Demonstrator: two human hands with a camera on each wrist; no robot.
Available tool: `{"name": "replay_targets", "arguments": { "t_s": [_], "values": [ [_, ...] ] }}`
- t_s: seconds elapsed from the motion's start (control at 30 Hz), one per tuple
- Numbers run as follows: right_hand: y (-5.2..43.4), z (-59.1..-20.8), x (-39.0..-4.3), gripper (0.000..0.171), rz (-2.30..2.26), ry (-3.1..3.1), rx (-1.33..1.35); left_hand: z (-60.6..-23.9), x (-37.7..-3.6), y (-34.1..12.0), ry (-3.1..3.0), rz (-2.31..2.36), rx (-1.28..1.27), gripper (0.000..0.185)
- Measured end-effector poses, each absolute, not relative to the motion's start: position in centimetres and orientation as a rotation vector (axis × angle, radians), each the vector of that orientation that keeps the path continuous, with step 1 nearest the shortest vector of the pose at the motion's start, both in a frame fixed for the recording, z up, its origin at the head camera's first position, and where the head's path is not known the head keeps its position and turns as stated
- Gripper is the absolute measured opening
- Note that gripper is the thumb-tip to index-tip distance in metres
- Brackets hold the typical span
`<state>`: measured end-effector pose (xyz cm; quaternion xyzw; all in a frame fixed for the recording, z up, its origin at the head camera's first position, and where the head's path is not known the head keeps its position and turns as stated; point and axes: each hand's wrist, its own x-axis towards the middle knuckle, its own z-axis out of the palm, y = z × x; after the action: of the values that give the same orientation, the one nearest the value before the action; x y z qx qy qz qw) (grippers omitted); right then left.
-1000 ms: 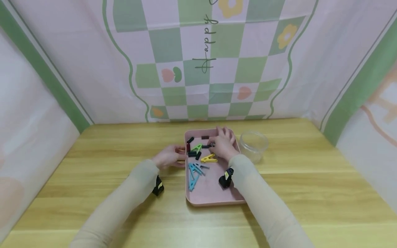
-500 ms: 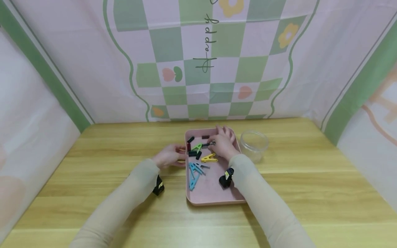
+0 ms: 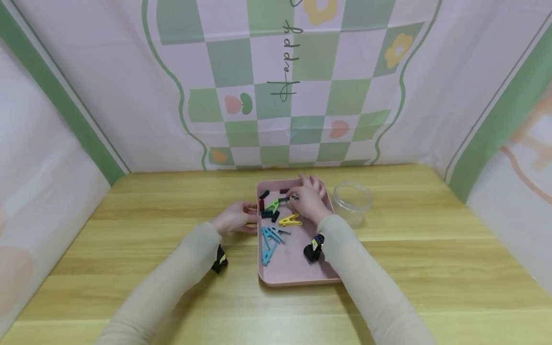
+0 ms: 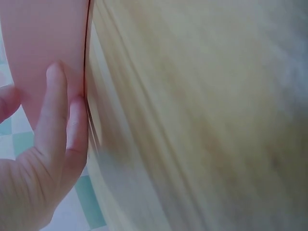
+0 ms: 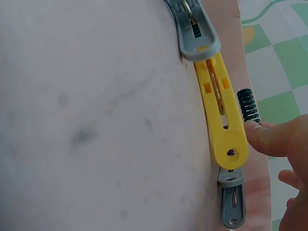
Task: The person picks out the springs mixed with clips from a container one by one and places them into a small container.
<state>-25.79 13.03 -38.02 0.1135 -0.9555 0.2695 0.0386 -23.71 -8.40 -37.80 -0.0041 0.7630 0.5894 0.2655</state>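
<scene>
Beige sleeves [image 3: 172,280] with black wrist cameras [image 3: 220,261] cross a light wood-grain table [image 3: 414,258]. On it lies a shallow pink rectangular tray [image 3: 293,270]; the left hand [image 3: 235,218] grasps nothing, its loosely extended fingers resting against the tray's outer left wall. Inside, nearest first, are two light-blue plastic clothespins [image 3: 270,251], overlapping, then one yellow plastic clothespin [image 3: 290,220] and one light-green plastic clothespin [image 3: 273,207]; two grey plastic clothespins [image 5: 199,41] also show. Around the green one lie four small dark cylinders [image 3: 275,216] and one dark-red cylinder [image 3: 261,205]. Over the tray's far right part, the right hand [image 3: 310,201] pinches one dark-green coiled metal spring [image 3: 283,200] by its end. Just right of the tray stands one clear round jar [image 3: 352,203]. Behind the table hangs white cloth [image 3: 276,105] with green checks.
</scene>
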Motion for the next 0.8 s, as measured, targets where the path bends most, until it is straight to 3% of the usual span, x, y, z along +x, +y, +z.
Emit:
{"name": "replay_targets", "arguments": {
  "t_s": [0.8],
  "values": [
    [12.6,-36.7,-25.9,0.016,0.904,-2.885,0.295,-37.6,-23.6,-8.3,2.059,1.595,-0.011,0.053]
  ]
}}
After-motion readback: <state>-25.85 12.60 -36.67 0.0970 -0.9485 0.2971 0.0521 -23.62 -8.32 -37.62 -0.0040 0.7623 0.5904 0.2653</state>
